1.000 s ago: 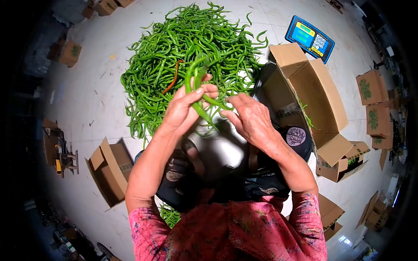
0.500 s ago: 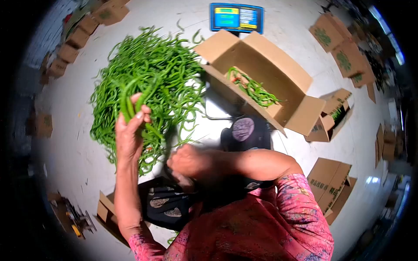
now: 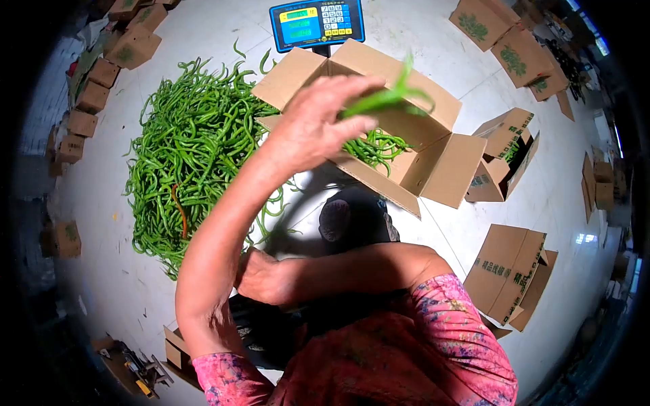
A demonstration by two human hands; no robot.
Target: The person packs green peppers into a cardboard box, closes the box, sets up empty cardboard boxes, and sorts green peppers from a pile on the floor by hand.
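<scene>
My left hand (image 3: 325, 122) is over the near left side of an open cardboard box (image 3: 443, 169). Between its thumb and fingers are a few long green chili peppers (image 3: 389, 100), blurred by motion. Inside the box lie more green chili peppers (image 3: 376, 147). Low in front of my body, my right hand (image 3: 261, 276) is bent inward near my leg. Its fingers are partly hidden behind my left forearm, and whether they hold anything does not show. A big heap of green chili peppers (image 3: 196, 149) spreads on the floor at the left, with one reddish pepper (image 3: 179, 210) in it.
A blue digital scale display (image 3: 317, 26) stands behind the box. To the right are a smaller open carton (image 3: 504, 152) with some green inside and another carton (image 3: 504, 271). More cardboard boxes (image 3: 135, 47) line the left and right edges.
My left hand has swung from above the heap to the right, over the box, carrying the chili peppers. My right hand has shifted slightly left and down. The view has also shifted.
</scene>
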